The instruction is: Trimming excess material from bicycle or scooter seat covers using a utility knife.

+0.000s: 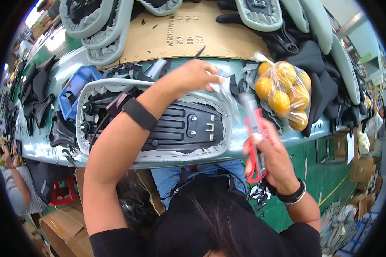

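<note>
My left hand [196, 77] reaches over the far right corner of an upturned seat and pinches a pale grey strip of cover material [225, 88]. The seat has a black ribbed plastic base [169, 128], edged by a grey cover [188, 154] folded over its rim. Part of the seat lies hidden under my left forearm. In my right hand [273, 156], to the right of the seat, is a red and grey hand tool [256, 128]. Its grey end points away from me and is smeared by motion, so its exact kind does not show.
A clear bag of orange fruit [283, 92] lies right of the seat. Behind are a cardboard sheet [188, 32] and several grey-edged seats [109, 40]. Dark scraps surround a blue tray [75, 92]. Black seat parts [309, 60] pile up at right. Another person [17, 184] sits at far left.
</note>
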Demonstrator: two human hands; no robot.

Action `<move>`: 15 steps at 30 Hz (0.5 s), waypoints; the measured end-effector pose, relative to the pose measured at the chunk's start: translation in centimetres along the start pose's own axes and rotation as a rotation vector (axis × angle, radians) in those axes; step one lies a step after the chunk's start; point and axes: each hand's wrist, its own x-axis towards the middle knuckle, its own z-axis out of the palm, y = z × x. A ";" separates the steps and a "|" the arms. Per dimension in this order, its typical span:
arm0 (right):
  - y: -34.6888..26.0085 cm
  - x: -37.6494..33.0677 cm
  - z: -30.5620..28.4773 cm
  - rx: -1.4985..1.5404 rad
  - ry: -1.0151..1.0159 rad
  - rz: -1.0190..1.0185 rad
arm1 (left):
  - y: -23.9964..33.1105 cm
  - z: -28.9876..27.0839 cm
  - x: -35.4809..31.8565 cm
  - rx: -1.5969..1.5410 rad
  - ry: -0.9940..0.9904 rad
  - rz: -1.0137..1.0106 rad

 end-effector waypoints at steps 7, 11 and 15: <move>0.7 3.1 -1.2 -0.733 -0.230 -0.510 | 9.8 -4.6 -13.6 0.298 0.443 0.298; -1.1 6.3 1.6 -1.245 -0.605 -0.475 | 4.7 -3.2 -21.5 0.440 0.959 0.067; -1.5 7.5 5.5 -1.432 -0.804 -0.331 | -2.5 1.2 -24.6 0.340 1.499 -0.071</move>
